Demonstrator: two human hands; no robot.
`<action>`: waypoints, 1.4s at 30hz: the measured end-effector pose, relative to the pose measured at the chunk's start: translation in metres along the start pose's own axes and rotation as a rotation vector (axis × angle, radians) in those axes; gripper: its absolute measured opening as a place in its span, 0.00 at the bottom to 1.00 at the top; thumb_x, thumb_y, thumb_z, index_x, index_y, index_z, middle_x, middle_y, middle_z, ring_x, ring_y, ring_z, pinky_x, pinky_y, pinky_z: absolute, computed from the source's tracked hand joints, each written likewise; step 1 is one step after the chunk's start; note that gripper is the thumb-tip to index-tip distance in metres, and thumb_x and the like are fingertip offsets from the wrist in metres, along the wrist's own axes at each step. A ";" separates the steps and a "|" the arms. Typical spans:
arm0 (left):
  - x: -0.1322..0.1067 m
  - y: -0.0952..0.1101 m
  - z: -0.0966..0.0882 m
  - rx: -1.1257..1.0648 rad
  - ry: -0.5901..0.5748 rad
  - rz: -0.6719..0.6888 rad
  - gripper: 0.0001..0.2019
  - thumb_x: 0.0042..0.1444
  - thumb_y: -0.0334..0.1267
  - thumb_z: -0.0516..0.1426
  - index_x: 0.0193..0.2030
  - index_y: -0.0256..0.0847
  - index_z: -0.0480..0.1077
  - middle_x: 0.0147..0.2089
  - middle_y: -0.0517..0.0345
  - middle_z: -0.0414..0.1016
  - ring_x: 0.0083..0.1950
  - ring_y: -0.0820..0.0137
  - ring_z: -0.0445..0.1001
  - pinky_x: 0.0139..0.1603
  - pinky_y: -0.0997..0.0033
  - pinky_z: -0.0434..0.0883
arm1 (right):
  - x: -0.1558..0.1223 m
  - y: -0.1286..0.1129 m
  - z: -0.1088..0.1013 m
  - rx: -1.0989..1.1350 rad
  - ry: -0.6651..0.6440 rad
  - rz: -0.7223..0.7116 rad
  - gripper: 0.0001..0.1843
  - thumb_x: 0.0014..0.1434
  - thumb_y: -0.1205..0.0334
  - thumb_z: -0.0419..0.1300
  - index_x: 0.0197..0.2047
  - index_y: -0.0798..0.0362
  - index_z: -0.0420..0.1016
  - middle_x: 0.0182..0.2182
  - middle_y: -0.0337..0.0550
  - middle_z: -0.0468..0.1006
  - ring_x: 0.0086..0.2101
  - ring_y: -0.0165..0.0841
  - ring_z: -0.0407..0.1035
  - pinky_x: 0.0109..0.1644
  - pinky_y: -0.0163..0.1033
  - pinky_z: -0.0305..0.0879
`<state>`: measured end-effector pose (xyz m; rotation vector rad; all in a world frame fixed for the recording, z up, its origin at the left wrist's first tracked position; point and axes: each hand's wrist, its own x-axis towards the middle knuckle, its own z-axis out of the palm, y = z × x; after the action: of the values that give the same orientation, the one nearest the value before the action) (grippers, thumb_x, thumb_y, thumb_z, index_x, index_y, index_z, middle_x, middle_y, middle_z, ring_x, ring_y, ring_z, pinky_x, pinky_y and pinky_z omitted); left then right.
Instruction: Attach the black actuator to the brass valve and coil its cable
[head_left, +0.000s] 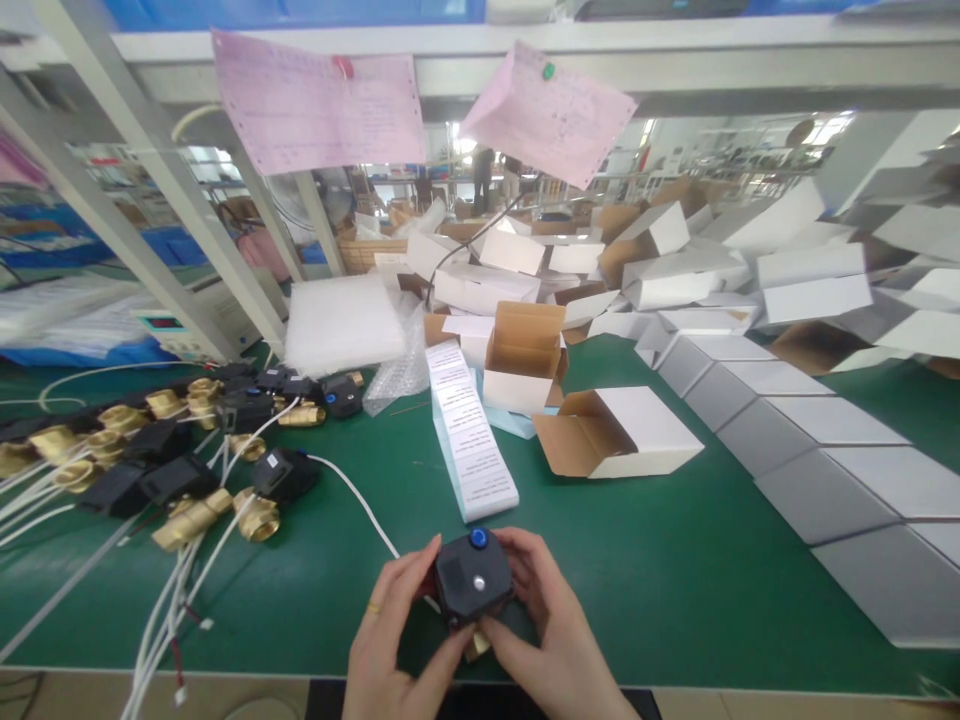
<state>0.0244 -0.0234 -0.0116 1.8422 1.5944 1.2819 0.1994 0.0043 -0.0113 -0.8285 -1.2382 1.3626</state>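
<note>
1. The black valve actuator (472, 580) is held just above the near edge of the green tabletop (675, 600), its flat top with a blue knob and a small silver dot turned up toward the camera; a bit of brass shows beneath it.
2. The left hand (397, 640) closes on the actuator's left side, thumb at the near corner; the right hand (544, 625) wraps its right side, fingers curled behind. Both are closed on it, not spread.
3. To hold it well, I judge the grip should stay on the housing's sides, keeping knob and top face uncovered, and the white cable (360, 500) running off to the actuator's left slack.
4. Just beyond the actuator lies a strip of printed labels (469, 435), and beyond that an open carton (615, 430) on its side.
5. Left of the actuator lies a heap of brass valves (187, 450) with black housings and white leads.
6. Right of it run rows of closed white boxes (825, 440).
</note>
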 end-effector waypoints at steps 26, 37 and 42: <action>0.012 0.022 -0.019 -0.357 -0.417 0.115 0.39 0.43 0.23 0.63 0.62 0.57 0.64 0.58 0.61 0.73 0.58 0.64 0.74 0.61 0.65 0.71 | -0.014 -0.020 -0.006 -0.373 -0.221 -0.080 0.33 0.51 0.68 0.60 0.61 0.45 0.66 0.52 0.39 0.71 0.49 0.37 0.69 0.50 0.35 0.66; 0.016 0.023 -0.020 -0.415 -0.410 0.115 0.37 0.42 0.24 0.63 0.60 0.54 0.66 0.55 0.61 0.75 0.57 0.64 0.75 0.62 0.65 0.70 | -0.015 -0.021 -0.003 -0.437 -0.258 0.020 0.33 0.54 0.67 0.64 0.63 0.47 0.63 0.55 0.42 0.75 0.52 0.40 0.72 0.55 0.35 0.67; 0.018 0.023 -0.019 -0.431 -0.399 0.107 0.37 0.41 0.23 0.63 0.60 0.54 0.66 0.55 0.60 0.75 0.56 0.64 0.75 0.61 0.65 0.71 | -0.012 -0.023 -0.001 -0.420 -0.241 0.004 0.32 0.53 0.67 0.63 0.61 0.47 0.66 0.54 0.42 0.76 0.51 0.41 0.73 0.53 0.36 0.68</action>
<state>0.0210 -0.0188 0.0228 1.7772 0.9396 1.1034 0.2085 -0.0095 0.0091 -0.9720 -1.7495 1.2482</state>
